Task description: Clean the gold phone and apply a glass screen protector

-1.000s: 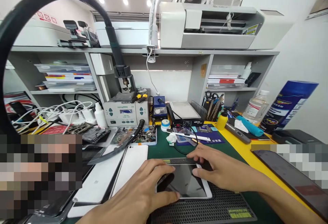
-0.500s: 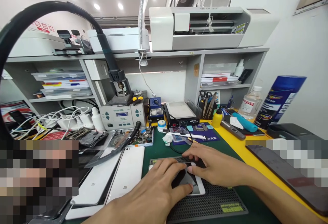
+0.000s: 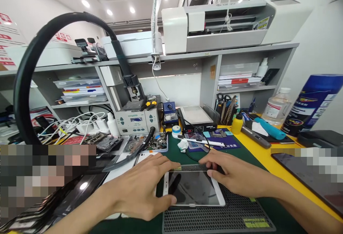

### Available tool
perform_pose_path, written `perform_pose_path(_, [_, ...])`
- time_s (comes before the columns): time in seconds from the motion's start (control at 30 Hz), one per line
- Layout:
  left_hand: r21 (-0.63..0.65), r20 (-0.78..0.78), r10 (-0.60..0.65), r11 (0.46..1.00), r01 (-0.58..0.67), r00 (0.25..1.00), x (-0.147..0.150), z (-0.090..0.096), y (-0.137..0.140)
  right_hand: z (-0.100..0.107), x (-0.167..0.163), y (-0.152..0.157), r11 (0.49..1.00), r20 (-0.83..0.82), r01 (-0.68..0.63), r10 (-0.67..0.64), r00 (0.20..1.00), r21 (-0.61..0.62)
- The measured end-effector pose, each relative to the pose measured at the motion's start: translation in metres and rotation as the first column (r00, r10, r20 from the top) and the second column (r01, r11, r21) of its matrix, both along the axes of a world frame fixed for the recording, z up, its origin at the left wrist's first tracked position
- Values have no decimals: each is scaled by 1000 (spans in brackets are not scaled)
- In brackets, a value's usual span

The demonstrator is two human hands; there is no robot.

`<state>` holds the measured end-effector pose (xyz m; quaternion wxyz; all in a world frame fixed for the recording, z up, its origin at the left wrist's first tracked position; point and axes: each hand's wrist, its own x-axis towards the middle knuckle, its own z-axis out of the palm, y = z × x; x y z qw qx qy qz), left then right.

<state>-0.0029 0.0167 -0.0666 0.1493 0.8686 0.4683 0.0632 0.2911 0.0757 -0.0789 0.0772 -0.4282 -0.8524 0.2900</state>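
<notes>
A white-framed tablet (image 3: 193,188) lies screen up on a grey perforated mat (image 3: 214,221). Its dark screen mirrors the lights and a black curved shape. My left hand (image 3: 146,187) spans the tablet's left end, thumb on the lower left corner and fingertips at the far edge. At the upper right corner, my right hand (image 3: 227,173) is closed, its thumb against the frame and its fingers curled. Whatever else those curled fingers may hold is hidden. Just beyond them runs a thin black cable (image 3: 194,160).
White tablet backs (image 3: 142,158) and a black nozzle hose (image 3: 134,157) lie left. A parts tray (image 3: 160,143), crumpled tissue (image 3: 183,145), heating plate (image 3: 197,119) and yellow bottle (image 3: 237,124) stand behind. Another dark-screened device (image 3: 302,177) is at right.
My left hand has lifted off the middle of the screen and shifted left to the tablet's end, uncovering the screen. My right hand stays at the upper right corner. The view has turned slightly left.
</notes>
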Motion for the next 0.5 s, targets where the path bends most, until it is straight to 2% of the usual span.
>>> perform_pose_path(0.23, [37, 190, -25, 999, 19, 981, -9, -21, 18, -17, 3, 6, 999, -51, 36, -35, 998, 7])
perform_pose_path(0.5, [70, 245, -61, 997, 45, 968, -13, -27, 16, -25, 6, 12, 998, -25, 57, -57, 998, -15])
